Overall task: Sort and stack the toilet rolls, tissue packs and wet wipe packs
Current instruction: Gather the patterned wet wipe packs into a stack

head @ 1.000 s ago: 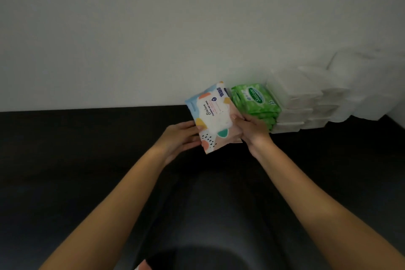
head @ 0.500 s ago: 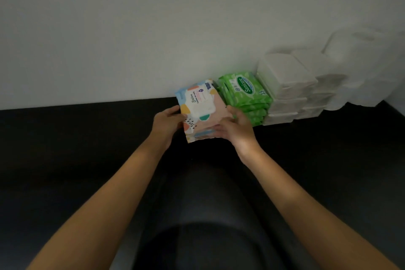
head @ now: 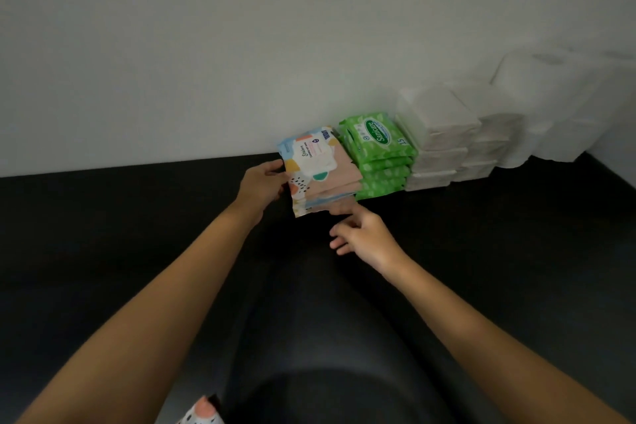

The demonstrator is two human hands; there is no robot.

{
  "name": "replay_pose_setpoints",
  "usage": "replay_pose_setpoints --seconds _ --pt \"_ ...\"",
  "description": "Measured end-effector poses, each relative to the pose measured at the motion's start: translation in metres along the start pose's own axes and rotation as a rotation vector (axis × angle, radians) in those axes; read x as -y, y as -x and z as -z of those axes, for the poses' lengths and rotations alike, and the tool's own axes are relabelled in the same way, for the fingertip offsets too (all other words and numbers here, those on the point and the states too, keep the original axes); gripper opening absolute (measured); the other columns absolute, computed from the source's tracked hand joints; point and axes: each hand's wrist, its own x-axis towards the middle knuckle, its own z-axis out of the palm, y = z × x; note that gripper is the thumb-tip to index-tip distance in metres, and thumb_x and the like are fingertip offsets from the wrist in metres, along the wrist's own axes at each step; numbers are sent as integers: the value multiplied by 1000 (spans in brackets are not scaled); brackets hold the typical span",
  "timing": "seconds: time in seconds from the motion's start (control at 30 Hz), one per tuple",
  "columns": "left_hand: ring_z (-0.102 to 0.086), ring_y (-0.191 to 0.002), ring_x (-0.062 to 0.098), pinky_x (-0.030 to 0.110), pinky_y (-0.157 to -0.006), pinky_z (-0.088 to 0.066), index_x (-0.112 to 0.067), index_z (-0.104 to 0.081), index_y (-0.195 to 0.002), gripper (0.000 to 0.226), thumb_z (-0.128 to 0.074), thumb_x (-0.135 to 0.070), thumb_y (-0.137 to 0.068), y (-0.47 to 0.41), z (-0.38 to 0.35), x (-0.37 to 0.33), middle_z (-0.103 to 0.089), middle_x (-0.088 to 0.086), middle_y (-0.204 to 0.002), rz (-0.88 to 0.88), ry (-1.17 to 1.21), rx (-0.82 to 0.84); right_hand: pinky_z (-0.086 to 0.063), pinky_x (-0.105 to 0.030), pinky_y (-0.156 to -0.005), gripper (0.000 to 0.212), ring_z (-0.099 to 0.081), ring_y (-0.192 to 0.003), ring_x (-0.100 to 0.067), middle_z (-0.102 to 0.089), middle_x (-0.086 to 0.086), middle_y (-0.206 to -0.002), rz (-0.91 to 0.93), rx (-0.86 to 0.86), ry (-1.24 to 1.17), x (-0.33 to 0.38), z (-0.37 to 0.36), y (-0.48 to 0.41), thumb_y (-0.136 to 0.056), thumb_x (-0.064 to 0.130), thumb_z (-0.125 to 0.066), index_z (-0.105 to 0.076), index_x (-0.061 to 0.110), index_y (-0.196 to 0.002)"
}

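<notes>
A stack of pastel patterned wet wipe packs (head: pixel 318 169) stands on the black surface against the white wall. My left hand (head: pixel 263 188) holds the stack's left edge, thumb on top. My right hand (head: pixel 361 234) hovers just in front of the stack, fingers relaxed and holding nothing. To the right stands a stack of green wet wipe packs (head: pixel 378 151), then stacks of white tissue packs (head: pixel 444 141). White toilet rolls (head: pixel 557 107) are piled in the far right corner.
The black surface (head: pixel 103 234) runs along the white wall (head: pixel 241 45). My dark-clothed legs (head: pixel 309 337) lie in the middle foreground. Another patterned pack (head: pixel 203 413) peeks in at the bottom edge.
The patterned pack went down onto its stack beside the green packs. My right hand let go and drew back toward me. My left hand stays on the stack's left edge.
</notes>
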Motion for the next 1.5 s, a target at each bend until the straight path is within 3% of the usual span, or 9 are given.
replay_pose_setpoints --seconds 0.3,0.53,0.67,0.8,0.9,1.07,1.23,1.37,1.5 --pt "-54 -85 7 19 -68 -44 -22 -47 -133 44 -56 -22 -90 62 26 18 -55 -1 -108 -78 -159 41 -51 -21 -62 25 -61 -69 -9 -58 1 -81 -9 183 167 9 -15 53 -89 10 -53 -55 16 -114" --pt "-54 -84 4 15 -64 -38 -26 -55 -124 37 -59 -27 -88 118 65 54 -58 -12 -98 -8 -195 82 -51 -24 -68 25 -61 -74 -8 -60 6 -84 -10 380 326 1 -44 87 -87 19 -59 -56 24 -111" --pt "-53 -89 3 23 -78 -40 -30 -55 -122 35 -59 -30 -87 153 87 79 -56 -12 -97 61 -276 107 -47 -20 -65 35 -57 -71 -8 -57 7 -79 50 514 412 -9 -69 101 -84 23 -64 -57 18 -117" --pt "-54 -84 3 18 -69 -39 -27 -55 -123 34 -57 -30 -88 188 104 102 -58 -9 -89 113 -436 39 -44 -17 -65 52 -55 -74 -4 -58 6 -90 56 650 526 -11 -91 110 -77 39 -69 -53 22 -123" --pt "-54 -80 3 15 -63 -37 -26 -55 -122 33 -55 -31 -90 212 111 116 -58 -8 -85 157 -500 1 -41 -16 -70 71 -50 -88 -4 -48 4 -107 112 674 707 -14 -105 116 -69 54 -70 -47 25 -130" --pt "-50 -76 3 16 -61 -36 -26 -56 -121 32 -56 -32 -90 236 124 129 -54 -11 -83 268 -526 -43 -34 -31 -102 94 -32 -127 -15 -33 2 -125 192 709 842 -15 -123 119 -60 61 -73 -36 24 -139" --pt "-48 -75 3 18 -63 -38 -25 -55 -121 31 -53 -34 -91 249 131 139 -52 -12 -83 369 -535 -34 -32 -27 -90 74 -31 -118 -13 -29 6 -111 279 805 966 -13 -133 119 -60 54 -76 -47 24 -122" --pt "-53 -83 9 25 -78 -41 -23 -60 -112 27 -48 -38 -93 252 130 143 -57 -4 -92 423 -518 -41 -35 -25 -81 56 -36 -103 -9 -34 5 -107 279 832 951 -14 -136 116 -61 49 -78 -45 25 -99" --pt "-52 -59 9 22 -61 -42 -22 -60 -80 33 -41 -45 -94 251 128 144 -55 -2 -66 481 -398 -60 -35 -17 -60 37 -46 -78 -2 -41 9 -95 302 808 712 -18 -136 119 -72 31 -75 -44 27 -91"
